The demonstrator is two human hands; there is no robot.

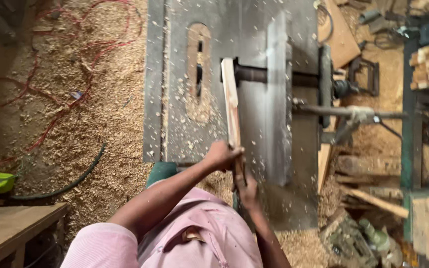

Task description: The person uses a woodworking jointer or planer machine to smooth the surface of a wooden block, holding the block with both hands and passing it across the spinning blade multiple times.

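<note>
Left hand and right hand both grasping the near end of a plank on the saw table, beside the fence

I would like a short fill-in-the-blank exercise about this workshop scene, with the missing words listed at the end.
1. Both hands, the left hand and the right hand, grip the near end of a narrow wooden ____.
2. The strip stands on edge on a grey metal ____ table.
3. The floor beside the machine is covered with ____.
4. A tangle of ____ cable lies on the floor.

Missing words: strip; saw; sawdust; red
</note>
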